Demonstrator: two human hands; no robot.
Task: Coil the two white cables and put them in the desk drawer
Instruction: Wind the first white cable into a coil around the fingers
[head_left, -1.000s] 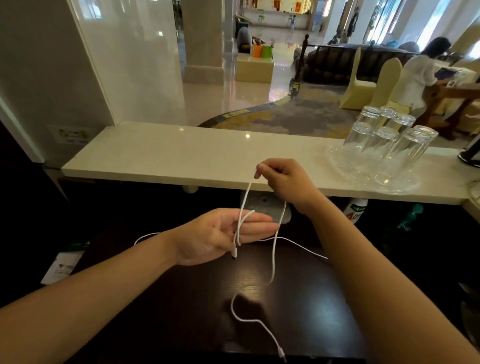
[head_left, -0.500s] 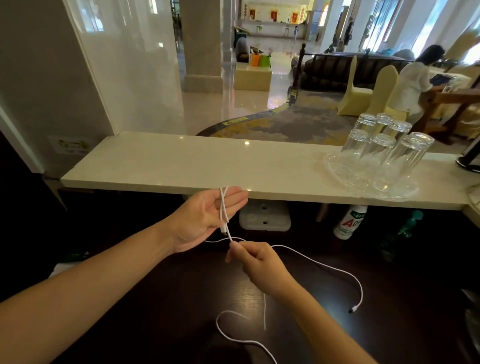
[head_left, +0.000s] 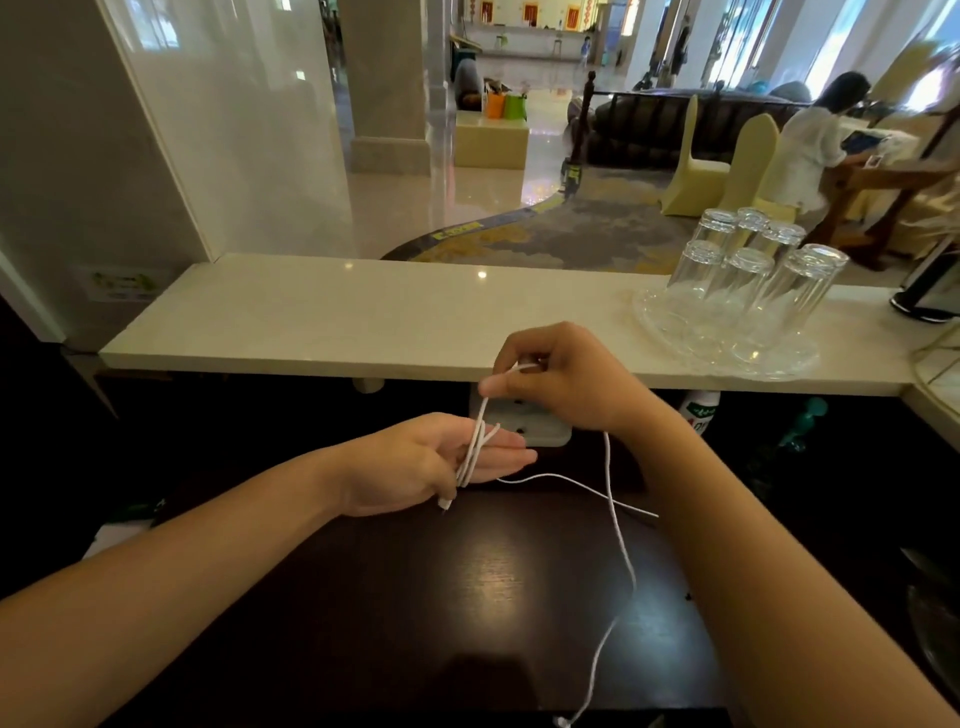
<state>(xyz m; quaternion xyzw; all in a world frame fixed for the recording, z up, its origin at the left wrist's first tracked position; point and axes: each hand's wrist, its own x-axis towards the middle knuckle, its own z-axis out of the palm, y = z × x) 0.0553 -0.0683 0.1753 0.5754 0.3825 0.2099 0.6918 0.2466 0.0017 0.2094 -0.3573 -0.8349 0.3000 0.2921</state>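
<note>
A thin white cable (head_left: 621, 545) is looped around the flat fingers of my left hand (head_left: 415, 462), with its plug end hanging just below the palm. My right hand (head_left: 566, 384) is raised above and to the right, pinching the same cable between thumb and fingers. From that hand the cable drops down across the dark wooden desk (head_left: 395, 613) toward the near edge. A second white cable strand (head_left: 566, 480) runs sideways across the desk under my right forearm. No drawer is visible.
A pale stone counter (head_left: 322, 322) runs behind the desk. On its right end stands a glass tray (head_left: 779, 361) with several upturned drinking glasses. A white power adapter (head_left: 535, 428) and a bottle (head_left: 701, 410) sit under the counter. A person sits far back right.
My right hand rose from low over the desk to above the left hand, carrying the cable up. My left hand lowered and now has another turn of cable around its fingers.
</note>
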